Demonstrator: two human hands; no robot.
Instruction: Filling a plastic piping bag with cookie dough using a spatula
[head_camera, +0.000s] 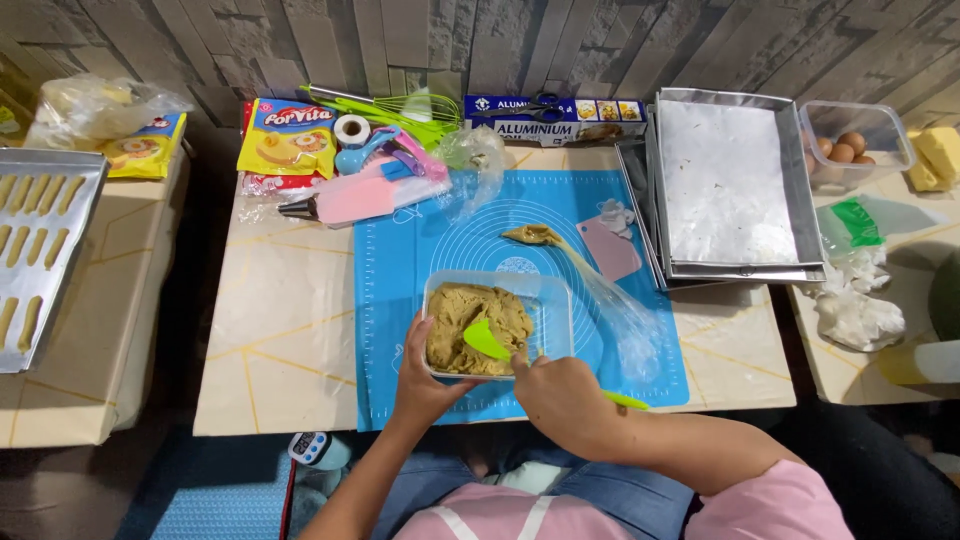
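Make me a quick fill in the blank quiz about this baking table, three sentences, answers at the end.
1. The right hand holds a ____ spatula in the dough.
2. The left hand steadies the clear ____ of dough.
3. The container sits on a ____ baking mat.

Missing words: green; container; blue
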